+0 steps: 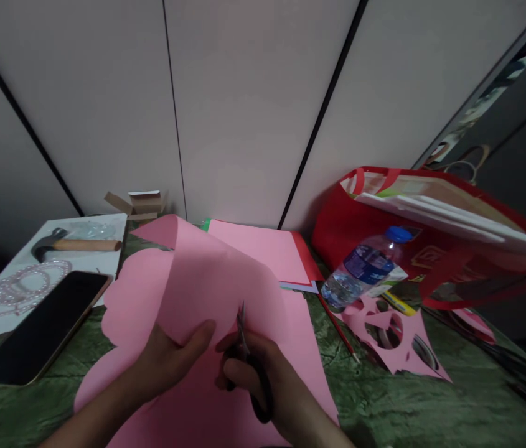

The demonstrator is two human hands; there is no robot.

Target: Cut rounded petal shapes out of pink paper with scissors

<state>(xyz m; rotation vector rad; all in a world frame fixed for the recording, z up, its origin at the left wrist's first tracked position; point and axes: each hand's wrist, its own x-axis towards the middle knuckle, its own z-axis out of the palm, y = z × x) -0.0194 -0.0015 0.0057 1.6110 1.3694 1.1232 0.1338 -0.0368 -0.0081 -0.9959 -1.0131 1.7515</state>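
Note:
My left hand [169,361] grips a large sheet of pink paper [225,280], thumb on top and the other fingers hidden beneath it. The sheet is lifted and curls over at its far left corner. My right hand [258,367] is closed on black-handled scissors [243,323], whose blades point away from me and meet the sheet's near edge. Beneath lies more pink paper [136,292] with a scalloped left edge, and a straight-edged part shows on the right.
Left are a phone [43,326], a hammer [76,244] and pearl beads [20,289]. Small open box [145,204] stands at the wall. Right are a red pencil [340,326], a water bottle [360,267], pink paper scraps [393,336] and a red bag [337,218]. Stacked coloured sheets [263,249] lie behind.

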